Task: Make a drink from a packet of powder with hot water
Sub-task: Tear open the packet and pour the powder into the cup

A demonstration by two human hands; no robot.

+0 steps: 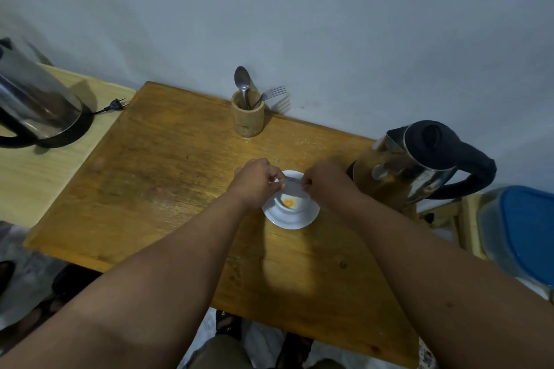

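Observation:
A white cup stands on a white saucer in the middle of the wooden table. Orange powder lies at the cup's bottom. My left hand and my right hand each pinch one end of a small silvery packet, held stretched flat just above the cup. A steel electric kettle with a black lid and handle stands right of the cup, close to my right hand.
A wooden holder with a spoon and a fork stands by the wall. A second kettle sits on a paler side table at left, its plug loose. A blue-lidded container is at right.

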